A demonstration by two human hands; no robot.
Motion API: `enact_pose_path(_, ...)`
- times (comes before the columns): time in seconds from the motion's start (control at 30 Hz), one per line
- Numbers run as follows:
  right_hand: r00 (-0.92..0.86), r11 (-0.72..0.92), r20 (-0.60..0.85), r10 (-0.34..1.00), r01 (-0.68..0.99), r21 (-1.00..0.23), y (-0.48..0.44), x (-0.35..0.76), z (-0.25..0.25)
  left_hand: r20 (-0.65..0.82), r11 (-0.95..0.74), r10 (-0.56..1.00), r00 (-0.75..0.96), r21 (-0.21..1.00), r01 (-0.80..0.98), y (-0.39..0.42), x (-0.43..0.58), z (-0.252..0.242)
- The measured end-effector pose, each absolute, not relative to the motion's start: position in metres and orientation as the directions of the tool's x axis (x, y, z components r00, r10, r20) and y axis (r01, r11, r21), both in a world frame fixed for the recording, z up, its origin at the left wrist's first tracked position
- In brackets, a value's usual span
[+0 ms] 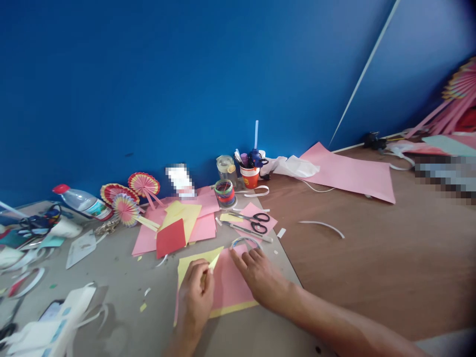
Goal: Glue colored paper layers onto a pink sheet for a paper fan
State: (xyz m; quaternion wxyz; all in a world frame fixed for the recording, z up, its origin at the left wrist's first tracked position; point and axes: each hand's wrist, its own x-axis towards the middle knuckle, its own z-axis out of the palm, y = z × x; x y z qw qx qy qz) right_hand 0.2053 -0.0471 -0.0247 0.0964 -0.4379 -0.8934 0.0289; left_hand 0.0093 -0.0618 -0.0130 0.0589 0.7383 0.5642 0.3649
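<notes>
Head view: at the lower centre of the frame, a pink sheet (pixel 230 290) lies on a yellow sheet (pixel 190 264) on a grey surface (pixel 122 282).

The left hand (pixel 196 297) pinches a small yellow paper tip (pixel 214 262) between thumb and fingertips at the pink sheet's upper left corner. The right hand (pixel 262 277) lies flat with its fingers spread, pressing the pink sheet's upper edge.

Just above are a clear tape ring (pixel 245 242) and black scissors (pixel 256 223). Folded paper fans (pixel 128 198) and a water bottle (pixel 82 201) sit at centre left, below a blue wall (pixel 186 74).

Judging by the grip, this goes best with the flat palm holding both sheets still and the pinch kept close to the corner, so nothing slides or tears.
</notes>
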Motion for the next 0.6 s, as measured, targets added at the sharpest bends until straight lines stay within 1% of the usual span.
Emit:
enact_pose_path(0.27, -0.607, 0.613, 0.085, 0.79, 0.779, -0.133, -0.047, 0.205, -0.023, 0.315, -0.161, 0.941, -0.12, 0.733, 0.661, -0.06, 0.002, -0.017)
enact_pose_path(0.4, -0.619, 0.618, 0.044, 0.784, 0.774, -0.137, -0.047, 0.204, -0.016, 0.184, -0.036, 0.959, -0.217, 0.834, 0.551, -0.059, 0.003, -0.014)
enact_pose_path(0.5, -0.632, 0.626, -0.003, 0.775, 0.768, -0.135, -0.046, 0.204, -0.011, 0.073, 0.062, 0.965, -0.252, 0.87, 0.489, -0.058, 0.003, -0.01)
enact_pose_path(0.6, -0.634, 0.626, -0.009, 0.773, 0.765, -0.154, -0.045, 0.205, -0.012, 0.028, 0.095, 0.97, -0.24, 0.869, 0.486, -0.057, 0.003, -0.009)
